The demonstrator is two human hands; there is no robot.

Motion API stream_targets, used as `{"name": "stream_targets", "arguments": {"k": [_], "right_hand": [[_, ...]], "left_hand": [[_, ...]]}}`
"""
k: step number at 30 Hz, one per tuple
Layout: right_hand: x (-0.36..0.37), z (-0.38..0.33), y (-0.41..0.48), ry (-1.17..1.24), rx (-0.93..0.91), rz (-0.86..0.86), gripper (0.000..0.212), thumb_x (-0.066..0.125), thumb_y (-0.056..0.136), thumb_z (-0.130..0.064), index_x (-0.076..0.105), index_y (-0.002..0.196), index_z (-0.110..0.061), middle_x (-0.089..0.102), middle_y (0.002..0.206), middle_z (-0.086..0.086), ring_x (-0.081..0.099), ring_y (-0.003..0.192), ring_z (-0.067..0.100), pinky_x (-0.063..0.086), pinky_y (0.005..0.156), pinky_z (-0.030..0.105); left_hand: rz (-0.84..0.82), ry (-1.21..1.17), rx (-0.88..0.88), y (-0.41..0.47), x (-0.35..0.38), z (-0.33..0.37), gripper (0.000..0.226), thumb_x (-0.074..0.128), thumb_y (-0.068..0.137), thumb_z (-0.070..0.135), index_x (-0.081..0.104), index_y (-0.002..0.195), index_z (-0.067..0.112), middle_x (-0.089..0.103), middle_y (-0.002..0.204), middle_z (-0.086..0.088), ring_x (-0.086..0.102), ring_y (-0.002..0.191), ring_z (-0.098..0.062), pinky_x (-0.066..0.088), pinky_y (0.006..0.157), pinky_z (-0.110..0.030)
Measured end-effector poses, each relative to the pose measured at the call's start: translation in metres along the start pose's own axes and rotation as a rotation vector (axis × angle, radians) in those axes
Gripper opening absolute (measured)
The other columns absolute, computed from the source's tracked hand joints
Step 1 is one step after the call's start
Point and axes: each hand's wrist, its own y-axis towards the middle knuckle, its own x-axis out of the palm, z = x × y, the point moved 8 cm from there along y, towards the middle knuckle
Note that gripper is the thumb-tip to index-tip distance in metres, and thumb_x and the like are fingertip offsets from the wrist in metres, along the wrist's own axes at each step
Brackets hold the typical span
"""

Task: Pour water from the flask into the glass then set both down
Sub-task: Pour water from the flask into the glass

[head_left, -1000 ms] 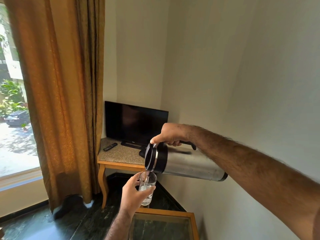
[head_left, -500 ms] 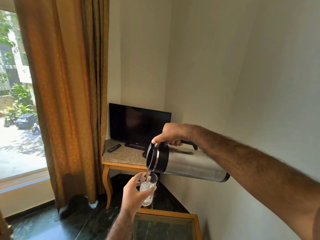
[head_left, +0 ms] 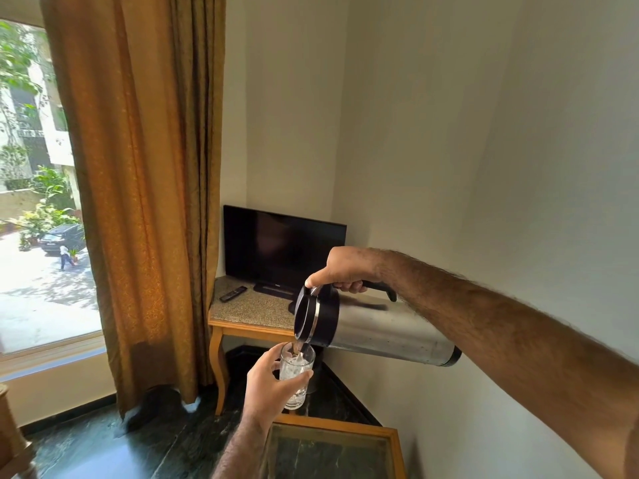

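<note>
My right hand (head_left: 345, 269) grips the black handle of a steel flask (head_left: 387, 331) with a black top. The flask is tipped almost level, spout to the left and just above the glass. A thin stream of water falls from the spout into the clear glass (head_left: 297, 373). My left hand (head_left: 269, 388) is wrapped around that glass from the left and holds it upright in the air. The glass is more than half full of bubbling water.
A glass-topped wooden table (head_left: 345, 428) lies right below the glass. Behind stands a corner table (head_left: 249, 311) with a dark TV (head_left: 283, 245) and a remote (head_left: 233, 293). A brown curtain (head_left: 138, 202) and window are at left, a bare wall at right.
Both hands have kept their pose while water runs. The water level in the glass has risen slightly. The camera has turned a little left, showing more of the window.
</note>
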Motion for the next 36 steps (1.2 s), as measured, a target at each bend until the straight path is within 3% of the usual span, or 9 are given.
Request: {"name": "stream_targets", "arguments": {"k": [3,9,14,17,22,25,28,31,36], "right_hand": [[0.002,-0.001,0.000,-0.006,-0.001,-0.004,0.062,0.071,0.092,-0.051,0.075,0.114,0.007,0.043,0.044,-0.008,0.037,0.035,0.010,0.035,0.042,0.023],[0.003,0.000,0.001,-0.003,0.004,-0.004,0.064,0.070,0.088,-0.054,0.076,0.113,0.005,0.044,0.046,-0.006,0.039,0.037,0.012,0.037,0.044,0.025],[0.005,0.000,0.005,0.027,0.009,-0.015,0.063,0.070,0.087,-0.053,0.075,0.108,0.007,0.043,0.044,-0.007,0.038,0.036,0.012,0.036,0.042,0.023],[0.004,-0.001,0.005,0.020,0.007,-0.008,0.051,0.071,0.089,-0.054,0.076,0.095,-0.004,0.044,0.041,-0.008,0.038,0.033,0.011,0.037,0.041,0.021],[0.002,0.001,0.007,0.025,0.003,0.005,0.064,0.070,0.087,-0.055,0.076,0.110,0.006,0.044,0.042,-0.008,0.039,0.034,0.011,0.038,0.043,0.023],[0.002,0.001,0.008,0.043,0.009,-0.009,0.056,0.071,0.085,-0.055,0.078,0.095,0.000,0.045,0.046,-0.005,0.038,0.034,0.012,0.037,0.043,0.023],[0.002,0.003,0.009,0.047,0.013,-0.012,0.045,0.072,0.085,-0.055,0.066,0.070,-0.013,0.044,0.044,-0.006,0.037,0.033,0.012,0.036,0.041,0.021],[0.003,0.005,0.011,0.048,0.008,-0.020,0.048,0.073,0.085,-0.055,0.057,0.060,-0.017,0.044,0.042,-0.007,0.037,0.033,0.012,0.036,0.041,0.021],[0.003,0.008,0.013,0.056,-0.004,-0.039,0.052,0.071,0.080,-0.058,0.074,0.085,-0.006,0.044,0.044,-0.006,0.037,0.036,0.013,0.037,0.042,0.023]], "left_hand": [[0.002,-0.002,0.000,0.000,-0.002,0.000,0.070,0.095,0.066,0.034,0.069,0.130,0.028,0.069,0.116,0.020,0.063,0.107,-0.002,0.050,0.082,-0.023],[0.007,-0.014,0.008,-0.001,-0.007,0.004,0.061,0.095,0.066,0.035,0.064,0.117,0.047,0.070,0.113,0.020,0.064,0.106,-0.004,0.049,0.078,-0.021],[0.016,-0.019,-0.001,-0.002,-0.009,0.006,0.062,0.096,0.067,0.032,0.062,0.117,0.045,0.069,0.112,0.020,0.064,0.105,-0.001,0.045,0.074,-0.012],[0.013,-0.010,-0.003,-0.004,-0.008,0.004,0.065,0.096,0.068,0.032,0.064,0.124,0.037,0.068,0.115,0.020,0.062,0.106,-0.001,0.044,0.074,-0.011],[0.002,0.000,-0.013,-0.003,-0.005,0.001,0.068,0.095,0.068,0.031,0.068,0.130,0.026,0.069,0.117,0.017,0.063,0.107,-0.004,0.046,0.075,-0.015],[0.003,0.005,-0.018,-0.003,-0.004,0.001,0.067,0.096,0.068,0.030,0.068,0.129,0.027,0.069,0.119,0.014,0.063,0.109,-0.005,0.048,0.070,-0.010],[0.005,-0.005,-0.022,-0.003,-0.004,0.002,0.067,0.097,0.067,0.029,0.065,0.126,0.032,0.067,0.118,0.015,0.063,0.108,-0.005,0.050,0.060,-0.004],[0.000,-0.006,-0.021,-0.002,-0.002,0.003,0.067,0.097,0.066,0.032,0.068,0.127,0.031,0.069,0.118,0.015,0.063,0.107,-0.002,0.044,0.069,-0.008],[-0.010,-0.008,-0.022,0.000,0.000,0.003,0.070,0.096,0.067,0.033,0.068,0.131,0.030,0.070,0.120,0.014,0.063,0.109,-0.003,0.045,0.072,-0.010]]}}
